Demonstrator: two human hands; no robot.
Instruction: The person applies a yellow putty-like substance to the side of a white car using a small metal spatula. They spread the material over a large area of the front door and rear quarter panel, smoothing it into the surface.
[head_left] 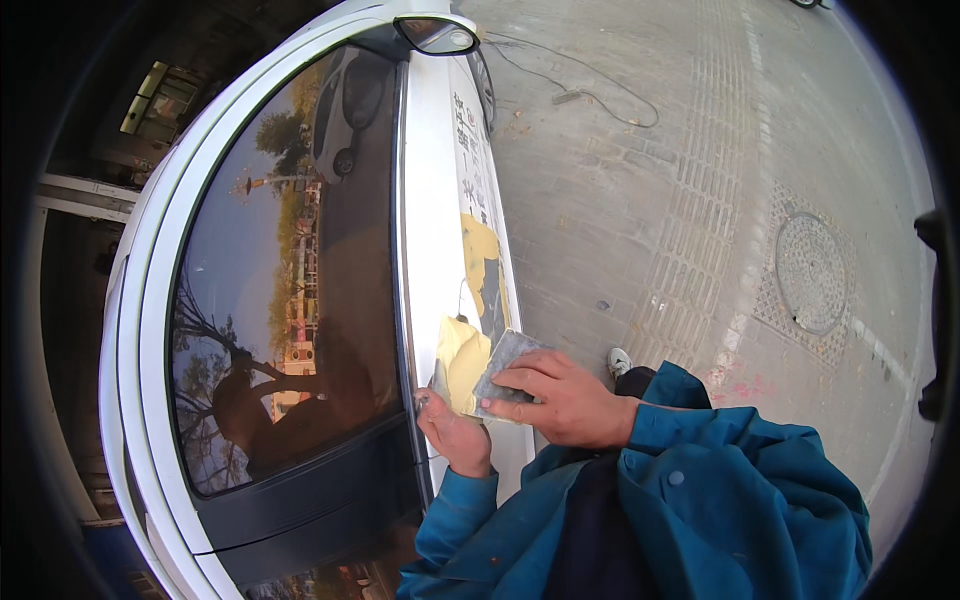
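Observation:
Pale yellow body filler [463, 362] lies in a thick spread on a flat plate, most of which it covers. My left hand [458, 435] is closed on the plate's near edge, beside the car window. From the right, my right hand [572, 398] grips a flat grey spreader [512, 350], its edge against the filler. Both hands are close together above the white car door [428, 190]. Farther along that door, a yellow filler patch [480, 240] borders bare grey areas.
The car's dark window [290, 270] fills the left side, with a wing mirror [437, 36] at the far end. On the paved ground at right are a cable [600, 93] and a round manhole cover [811, 272]. My shoe [620, 362] shows beside the car.

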